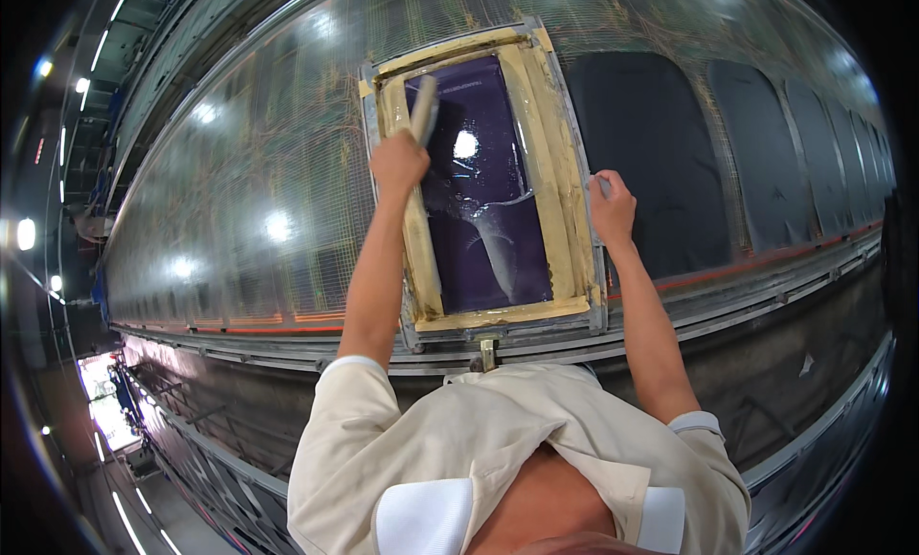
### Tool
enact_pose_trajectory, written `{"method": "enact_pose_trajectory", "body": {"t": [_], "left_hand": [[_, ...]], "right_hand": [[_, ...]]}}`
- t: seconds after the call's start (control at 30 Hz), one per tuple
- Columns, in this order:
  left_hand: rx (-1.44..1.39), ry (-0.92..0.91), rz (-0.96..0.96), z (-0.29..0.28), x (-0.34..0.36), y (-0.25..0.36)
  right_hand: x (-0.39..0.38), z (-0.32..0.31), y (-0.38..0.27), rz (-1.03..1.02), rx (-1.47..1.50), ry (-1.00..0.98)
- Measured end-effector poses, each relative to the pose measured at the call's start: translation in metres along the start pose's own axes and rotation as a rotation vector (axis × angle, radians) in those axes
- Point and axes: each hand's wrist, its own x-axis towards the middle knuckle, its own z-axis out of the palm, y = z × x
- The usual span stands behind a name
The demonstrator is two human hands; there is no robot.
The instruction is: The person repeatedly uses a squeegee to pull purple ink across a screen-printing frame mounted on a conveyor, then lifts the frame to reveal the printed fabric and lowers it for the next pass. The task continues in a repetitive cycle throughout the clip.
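A screen-printing frame [565,311] with taped yellowish borders lies in front of me on a long table. Its mesh [479,124] is dark purple and wet-looking, with a pale whitish figure and a glare spot on it. My left hand [399,163] is closed round a squeegee [423,110], tilted over the left side of the mesh. Some of the squeegee is hidden behind that hand. At the frame's right edge my right hand [613,209] is closed, its fingers on the metal rail; the fingertips are partly hidden.
Several dark fabric pieces [651,163] lie in a row on the table to the right. The table top [239,201] to the left is shiny, with coloured grid lines. A metal rail [278,346] runs along the near edge, with a clamp-like fitting [489,354] below the frame.
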Motion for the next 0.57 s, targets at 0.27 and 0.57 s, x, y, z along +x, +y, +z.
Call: {"method": "enact_pose_trajectory", "body": {"t": [0.27,0.57], "left_hand": [[-0.305,0.246,0.589,0.001,-0.083,-0.014],[-0.204,0.235,0.561,0.018,-0.060,-0.003]], "right_hand": [[0.005,0.007,-0.005,0.037,-0.065,-0.106],[-0.002,-0.007,0.015,-0.146,-0.045,-0.032]]}}
